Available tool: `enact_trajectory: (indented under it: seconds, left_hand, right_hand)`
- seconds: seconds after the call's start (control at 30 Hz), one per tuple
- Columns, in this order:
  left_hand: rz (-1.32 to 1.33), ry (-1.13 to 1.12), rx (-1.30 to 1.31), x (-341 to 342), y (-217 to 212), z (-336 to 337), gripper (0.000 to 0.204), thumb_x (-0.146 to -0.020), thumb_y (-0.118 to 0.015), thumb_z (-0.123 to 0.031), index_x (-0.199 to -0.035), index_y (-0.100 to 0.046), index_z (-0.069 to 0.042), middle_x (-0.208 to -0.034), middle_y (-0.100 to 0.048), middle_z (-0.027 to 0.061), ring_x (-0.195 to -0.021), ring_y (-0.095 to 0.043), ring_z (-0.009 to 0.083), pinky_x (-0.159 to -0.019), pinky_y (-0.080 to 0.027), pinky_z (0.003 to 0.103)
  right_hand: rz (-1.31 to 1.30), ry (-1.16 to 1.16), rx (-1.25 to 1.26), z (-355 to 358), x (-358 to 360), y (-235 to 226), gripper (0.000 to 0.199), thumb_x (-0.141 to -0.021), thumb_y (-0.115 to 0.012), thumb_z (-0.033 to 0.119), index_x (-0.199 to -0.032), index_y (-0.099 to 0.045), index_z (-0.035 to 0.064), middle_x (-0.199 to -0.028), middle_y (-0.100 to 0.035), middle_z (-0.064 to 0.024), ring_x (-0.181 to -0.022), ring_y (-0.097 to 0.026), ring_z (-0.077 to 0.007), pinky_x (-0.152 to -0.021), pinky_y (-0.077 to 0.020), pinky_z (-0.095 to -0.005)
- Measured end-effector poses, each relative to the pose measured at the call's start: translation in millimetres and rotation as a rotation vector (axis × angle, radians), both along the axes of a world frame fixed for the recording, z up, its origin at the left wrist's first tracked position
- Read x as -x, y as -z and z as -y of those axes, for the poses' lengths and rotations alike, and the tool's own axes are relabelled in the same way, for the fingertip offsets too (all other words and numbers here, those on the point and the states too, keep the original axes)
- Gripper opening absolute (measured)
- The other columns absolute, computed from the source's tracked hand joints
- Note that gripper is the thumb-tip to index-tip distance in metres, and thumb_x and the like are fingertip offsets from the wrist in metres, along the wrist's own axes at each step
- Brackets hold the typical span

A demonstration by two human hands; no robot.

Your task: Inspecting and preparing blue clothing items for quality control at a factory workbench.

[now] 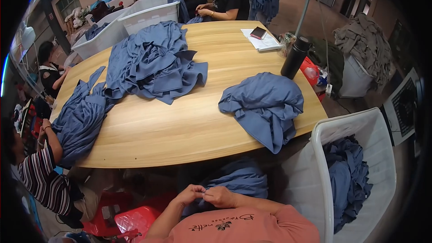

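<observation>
My left hand [191, 194] and my right hand [222, 196] meet low in the head view, just below the near edge of the wooden table [180, 130]. The fingertips of both pinch a fold of a blue garment [240, 177] bunched in my lap. The garment's lower part is hidden behind my hands and forearms. On the table right above lies another crumpled blue garment [265, 105], hanging slightly over the edge.
A big heap of blue garments [153, 60] covers the table's far left. A white basket [321, 153] with blue garments stands at my right. A black bottle [294, 57] and a phone on papers [258, 33] sit far right. People work at the left and far side. Red stools [135, 220] stand below.
</observation>
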State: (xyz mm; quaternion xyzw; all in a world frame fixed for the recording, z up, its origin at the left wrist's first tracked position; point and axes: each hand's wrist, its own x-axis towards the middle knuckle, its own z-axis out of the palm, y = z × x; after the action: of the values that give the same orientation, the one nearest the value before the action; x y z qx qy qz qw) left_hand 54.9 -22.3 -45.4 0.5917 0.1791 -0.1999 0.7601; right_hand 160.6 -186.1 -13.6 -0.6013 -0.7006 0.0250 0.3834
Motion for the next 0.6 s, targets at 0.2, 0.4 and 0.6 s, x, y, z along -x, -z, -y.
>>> enact_trajectory:
  seconds: [0.2,0.4,0.6]
  left_hand:
    - [-0.014,-0.050,0.191,5.7,2.0,-2.0,0.008,-0.079,-0.058,-0.002,-0.085,-0.061,-0.002,-0.077,-0.057,-0.0044,-0.070,-0.049,0.0038,-0.066,-0.039,0.017]
    - [0.018,0.039,0.139,-0.4,-13.6,-7.1,0.010,-0.078,-0.059,0.000,-0.086,-0.062,-0.004,-0.077,-0.057,-0.0043,-0.072,-0.049,0.0035,-0.066,-0.039,0.017]
    - [0.074,-0.156,0.057,10.0,2.3,5.6,0.013,-0.073,-0.065,0.002,-0.085,-0.062,-0.003,-0.076,-0.058,-0.0030,-0.068,-0.051,0.0037,-0.061,-0.041,0.017]
  right_hand:
    - [-0.017,0.039,-0.016,0.7,3.4,4.5,0.013,-0.066,-0.056,0.003,-0.079,-0.055,0.0057,-0.067,-0.048,-0.0045,-0.058,-0.053,-0.0212,-0.048,-0.0419,-0.0318]
    - [-0.046,0.113,0.002,-1.3,-0.4,-4.4,0.014,-0.067,-0.056,0.003,-0.081,-0.056,0.0063,-0.071,-0.052,-0.0051,-0.059,-0.054,-0.0233,-0.050,-0.0436,-0.0328]
    - [-0.354,0.097,0.223,-3.8,-4.8,7.5,0.013,-0.072,-0.058,0.005,-0.084,-0.059,0.0085,-0.080,-0.058,-0.0085,-0.071,-0.058,-0.0301,-0.059,-0.0474,-0.0361]
